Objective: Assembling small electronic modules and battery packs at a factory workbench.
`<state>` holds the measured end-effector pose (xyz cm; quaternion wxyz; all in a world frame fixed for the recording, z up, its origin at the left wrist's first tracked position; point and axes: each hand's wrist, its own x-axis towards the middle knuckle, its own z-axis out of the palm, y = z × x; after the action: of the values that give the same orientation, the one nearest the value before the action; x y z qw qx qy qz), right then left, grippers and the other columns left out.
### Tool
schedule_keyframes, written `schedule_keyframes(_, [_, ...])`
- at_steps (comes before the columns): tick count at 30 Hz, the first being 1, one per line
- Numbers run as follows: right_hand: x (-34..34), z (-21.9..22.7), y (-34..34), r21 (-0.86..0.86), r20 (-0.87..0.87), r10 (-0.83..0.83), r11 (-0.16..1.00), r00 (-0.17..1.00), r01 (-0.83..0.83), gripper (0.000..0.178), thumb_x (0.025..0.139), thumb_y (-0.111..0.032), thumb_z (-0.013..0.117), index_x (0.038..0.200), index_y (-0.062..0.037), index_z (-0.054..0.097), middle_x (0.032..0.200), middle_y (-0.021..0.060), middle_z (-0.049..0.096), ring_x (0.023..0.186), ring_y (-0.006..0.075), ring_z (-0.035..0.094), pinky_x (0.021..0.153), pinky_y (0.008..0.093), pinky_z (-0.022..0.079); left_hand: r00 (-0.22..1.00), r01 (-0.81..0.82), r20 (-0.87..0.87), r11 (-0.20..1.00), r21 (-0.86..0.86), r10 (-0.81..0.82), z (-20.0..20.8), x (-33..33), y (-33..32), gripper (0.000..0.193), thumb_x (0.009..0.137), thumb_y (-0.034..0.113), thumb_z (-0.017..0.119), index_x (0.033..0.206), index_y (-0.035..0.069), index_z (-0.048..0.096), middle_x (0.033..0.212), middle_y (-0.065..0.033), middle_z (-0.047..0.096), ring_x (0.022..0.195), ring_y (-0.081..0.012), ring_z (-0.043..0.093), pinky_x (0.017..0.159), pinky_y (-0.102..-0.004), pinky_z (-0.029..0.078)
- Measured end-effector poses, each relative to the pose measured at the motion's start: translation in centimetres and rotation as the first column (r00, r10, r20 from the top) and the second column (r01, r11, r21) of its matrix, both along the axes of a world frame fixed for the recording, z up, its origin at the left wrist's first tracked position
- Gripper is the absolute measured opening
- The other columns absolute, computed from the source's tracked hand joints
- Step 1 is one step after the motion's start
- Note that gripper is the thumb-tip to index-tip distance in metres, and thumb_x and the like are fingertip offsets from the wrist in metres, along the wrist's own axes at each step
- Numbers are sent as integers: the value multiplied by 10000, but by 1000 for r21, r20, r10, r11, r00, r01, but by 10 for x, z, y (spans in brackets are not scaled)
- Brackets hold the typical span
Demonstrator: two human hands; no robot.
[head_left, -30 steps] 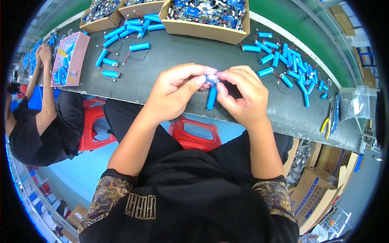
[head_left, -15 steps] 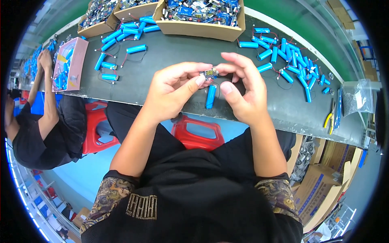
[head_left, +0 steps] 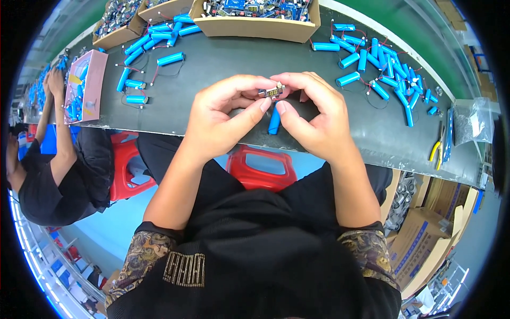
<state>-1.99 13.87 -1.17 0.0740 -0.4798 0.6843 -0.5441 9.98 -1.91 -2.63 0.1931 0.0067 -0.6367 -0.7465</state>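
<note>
Between my two hands is a small circuit board with a dark digit display. My left hand pinches its left end between thumb and fingers. At the other end, the thumb and fingertips of my right hand close in on the board from the right. A blue cylindrical battery hangs or lies just below the board, between my thumbs. Its upper end, and whether its wire joins the board, are hidden by my fingers.
Blue wired batteries lie in groups on the dark table, left and right. A cardboard box of circuit boards stands at the back. Yellow-handled pliers and a plastic bag lie far right. A co-worker's arms reach beside a pink box.
My right hand has closed from a spread pose onto the right end of the board. The board is slightly tilted now, and the view has shifted a little.
</note>
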Motion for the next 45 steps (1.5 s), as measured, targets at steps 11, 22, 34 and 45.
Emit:
schedule_keyframes(11, [1,1,1,7,2,16,1000,1000,-16,312,785,-39,703,1095,-16,692,863,57,659,789,149,611,692,267,456,999,-33,30,997,-68,35,0,2,2,246,901,-51,657,1143,-12,639,1069,-82,685,985,-139,672,846,-278,561])
schedule_keyframes(22, [1,-3,2,-23,39,45,999,998,-44,194,820,8,677,1013,14,687,877,77,680,760,152,602,695,278,487,997,-60,33,960,-274,72,0,5,2,262,837,-80,673,1087,-12,632,1007,-66,678,941,-126,673,851,-277,553])
schedule_keyframes(34, [2,-5,2,-2,74,33,999,997,-33,184,800,10,707,983,10,686,873,75,686,760,147,625,700,268,498,989,-107,69,958,-267,129,0,3,7,233,824,-38,679,1051,9,658,948,-59,709,900,-122,694,829,-282,573])
schedule_keyframes(45, [1,-3,4,91,180,-1,996,984,-15,179,847,-25,715,1019,1,676,879,18,687,828,86,620,759,241,495,982,-157,60,953,-260,178,-2,1,7,283,852,-18,695,1133,-15,659,1013,-78,710,922,-144,700,820,-279,576])
